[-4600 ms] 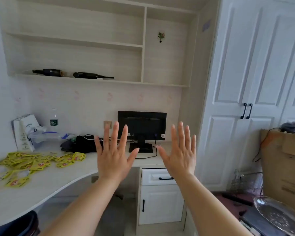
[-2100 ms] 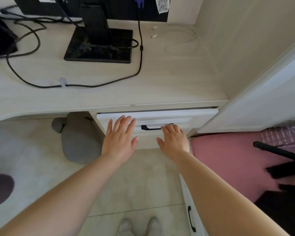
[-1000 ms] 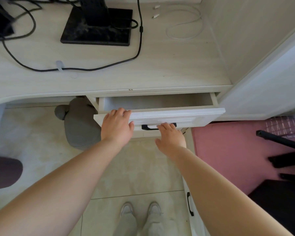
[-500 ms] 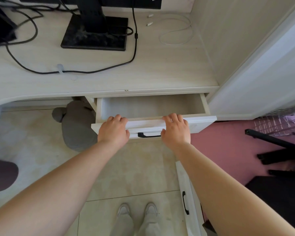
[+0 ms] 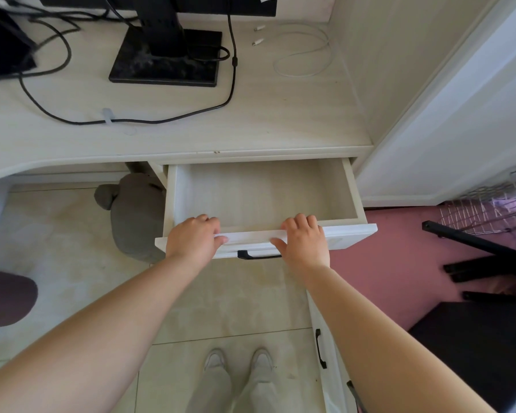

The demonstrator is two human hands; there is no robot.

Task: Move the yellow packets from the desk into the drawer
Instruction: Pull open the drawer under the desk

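The white drawer (image 5: 350,192) under the desk (image 5: 251,126) stands pulled well out, and its pale wooden inside holds nothing. My left hand (image 5: 194,241) grips the top edge of the drawer front near its left end, fingers curled over into the drawer. My right hand (image 5: 306,242) grips the same edge further right, above the black handle (image 5: 258,256). No yellow packets are in view.
A black monitor stand (image 5: 164,58) with black cables and a white cable (image 5: 304,52) lies on the desk. A grey stuffed shape (image 5: 134,216) sits on the floor left of the drawer. A white wardrobe (image 5: 459,120) flanks the right. A cabinet door (image 5: 325,347) is below.
The drawer went from shut to pulled far out. My right hand left the black handle and took the top edge beside my left hand; both drew it toward me.
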